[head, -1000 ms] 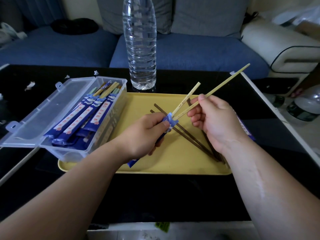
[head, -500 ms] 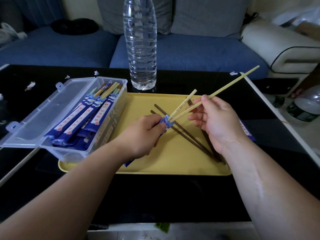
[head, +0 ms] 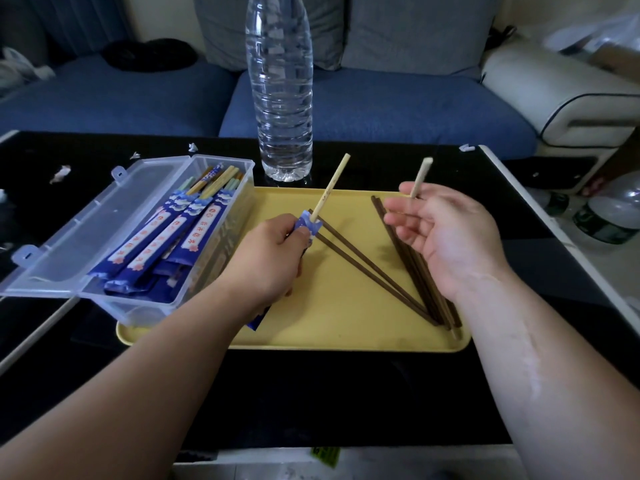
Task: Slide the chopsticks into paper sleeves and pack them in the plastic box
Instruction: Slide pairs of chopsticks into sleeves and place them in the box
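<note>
Leftward, the plastic box (head: 145, 306) holds sleeved chopsticks (head: 162, 237); the tray (head: 339, 323), brown chopsticks (head: 363, 268).

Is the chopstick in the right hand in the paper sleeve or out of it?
Out. The right hand holds that chopstick apart from the sleeve, which the left hand grips with another chopstick in its mouth.

tray (head: 346, 327) – yellow; sleeves (head: 162, 244) – blue, white-striped; chopsticks (head: 363, 265) – dark brown
</note>
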